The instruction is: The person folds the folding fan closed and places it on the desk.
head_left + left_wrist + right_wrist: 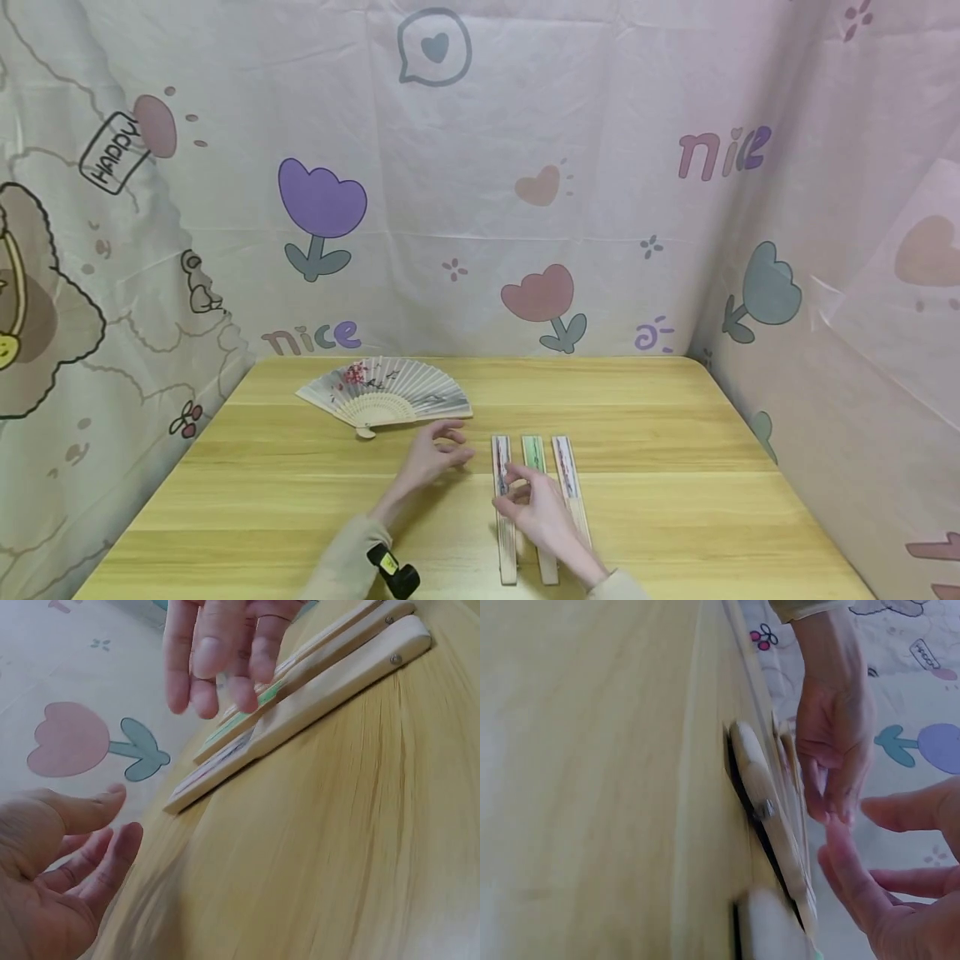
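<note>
An unfolded hand fan (442, 396), pale grey with red blossoms and dark birds, lies at the back left of the table. Three folded fans lie side by side: a whitish one (507, 550) on the left, a green one (533, 450) in the middle, and another whitish one (567, 471) on the right. Between the unfolded fan and the folded row, my left hand (435, 454) hovers with loosely bent fingers and nothing in it. My right hand (543, 512) is above the folded fans, its fingers loosely bent and holding nothing; it partly hides them.
The wooden table (660, 517) stands against a printed cloth backdrop (465, 192) at the back and both sides. A black strapped device (393, 571) is worn on the left sleeve.
</note>
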Demonstrator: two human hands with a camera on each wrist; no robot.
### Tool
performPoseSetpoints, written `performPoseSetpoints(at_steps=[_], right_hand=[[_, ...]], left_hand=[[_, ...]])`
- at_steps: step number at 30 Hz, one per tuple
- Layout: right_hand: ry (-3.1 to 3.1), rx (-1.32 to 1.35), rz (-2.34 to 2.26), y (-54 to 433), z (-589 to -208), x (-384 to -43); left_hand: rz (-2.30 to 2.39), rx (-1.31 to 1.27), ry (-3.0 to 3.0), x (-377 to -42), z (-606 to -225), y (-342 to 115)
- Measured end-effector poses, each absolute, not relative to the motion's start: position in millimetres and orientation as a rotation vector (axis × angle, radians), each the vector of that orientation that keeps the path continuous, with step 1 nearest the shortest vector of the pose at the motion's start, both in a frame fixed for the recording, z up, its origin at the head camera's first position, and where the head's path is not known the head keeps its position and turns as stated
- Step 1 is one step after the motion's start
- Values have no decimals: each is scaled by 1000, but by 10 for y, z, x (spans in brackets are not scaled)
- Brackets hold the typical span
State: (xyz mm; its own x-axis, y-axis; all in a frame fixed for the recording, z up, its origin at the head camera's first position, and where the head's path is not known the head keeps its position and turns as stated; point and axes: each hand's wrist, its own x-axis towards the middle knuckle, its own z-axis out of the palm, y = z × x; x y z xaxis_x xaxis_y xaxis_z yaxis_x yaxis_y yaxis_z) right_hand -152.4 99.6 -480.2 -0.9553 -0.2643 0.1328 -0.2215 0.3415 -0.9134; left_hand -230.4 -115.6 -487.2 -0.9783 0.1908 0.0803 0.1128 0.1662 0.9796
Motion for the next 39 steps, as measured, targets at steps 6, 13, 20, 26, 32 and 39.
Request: performPoseSetpoints(at_steps=[6,13,20,26,32,39], right_hand=[[2267,-355,-2018,784,-4782,-1629],[1900,-239,-2334,436,-4778,-1728],[1610,-3,-2570,19,-4810,-1818],[1415,129,-2657,-281,-4887,-1926],[1214,113,-2698,-542,-4930,-2047],[1040,235,-2721,-755,-4983,-2165]], left_hand=[[2039,311,2434,-2285,-4854,-1383],[2190,90,2544,-2193,-4859,-1722],[2359,-331,2527,-2142,-4830,-2097],[2477,-538,2343,-2109,-4859,-2318],[2532,-645,2247,-2111,-4888,-2441],[2699,-570,1931,-2104,-4883,-2428]])
